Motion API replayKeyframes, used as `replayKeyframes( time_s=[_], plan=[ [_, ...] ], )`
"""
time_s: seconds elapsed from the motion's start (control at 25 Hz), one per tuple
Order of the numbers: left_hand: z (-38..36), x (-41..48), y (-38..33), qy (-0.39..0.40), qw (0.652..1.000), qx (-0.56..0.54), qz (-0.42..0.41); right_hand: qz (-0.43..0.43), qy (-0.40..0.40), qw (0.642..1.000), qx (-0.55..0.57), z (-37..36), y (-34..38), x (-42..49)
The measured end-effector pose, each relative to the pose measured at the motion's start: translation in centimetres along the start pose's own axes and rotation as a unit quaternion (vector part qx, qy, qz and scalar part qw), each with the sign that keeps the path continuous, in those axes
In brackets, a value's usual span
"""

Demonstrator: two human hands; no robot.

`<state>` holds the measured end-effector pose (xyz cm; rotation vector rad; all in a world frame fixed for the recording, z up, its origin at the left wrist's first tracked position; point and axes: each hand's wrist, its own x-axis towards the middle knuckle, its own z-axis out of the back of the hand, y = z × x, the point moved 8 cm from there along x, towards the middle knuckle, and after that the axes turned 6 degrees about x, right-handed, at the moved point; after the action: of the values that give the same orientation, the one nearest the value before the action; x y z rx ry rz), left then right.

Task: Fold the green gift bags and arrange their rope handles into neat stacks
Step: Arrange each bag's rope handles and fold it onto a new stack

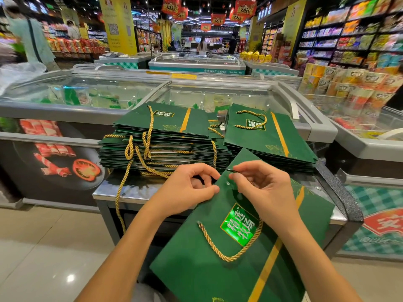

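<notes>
Pinches top edge of green gift bag (196, 269), overhanging worktop's (130, 191) near edge, in left grip (185, 190) and right grip (263, 188), apparently settling rope handle (230, 258); next likely calls for laying it flat on right stack (272, 136).

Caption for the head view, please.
Left hand and right hand pinch the top edge of a green gift bag in front of a stack of folded bags.

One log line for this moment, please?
left hand: pinches green bag top edge | right hand: pinches same edge | rope handle: lies on bag
</notes>
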<state>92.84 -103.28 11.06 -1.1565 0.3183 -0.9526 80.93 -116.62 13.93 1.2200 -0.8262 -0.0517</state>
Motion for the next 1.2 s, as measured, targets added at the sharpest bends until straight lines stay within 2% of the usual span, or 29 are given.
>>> replayKeyframes(
  time_s=[0.16,0.36,0.72,0.92,1.2],
  plan=[
    [0.6,0.0,0.2,-0.021,0.999,-0.033,0.005,0.044,0.049,0.995,-0.072,0.3,0.7,0.1],
    [0.5,-0.3,-0.3,-0.021,0.999,-0.045,0.004,0.147,0.07,0.971,-0.174,-0.5,0.8,-0.7],
    [0.6,-0.2,-0.7,0.013,0.999,-0.043,-0.014,0.084,0.087,0.991,-0.062,0.0,-1.2,-0.2],
    [0.6,-0.2,-0.9,-0.002,0.999,-0.026,-0.036,0.081,0.086,0.991,-0.057,0.1,-1.3,-0.1],
    [0.3,-0.1,-0.4,-0.014,1.0,0.001,-0.014,0.096,0.098,0.989,-0.051,-0.2,-0.5,-0.4]
  ],
)
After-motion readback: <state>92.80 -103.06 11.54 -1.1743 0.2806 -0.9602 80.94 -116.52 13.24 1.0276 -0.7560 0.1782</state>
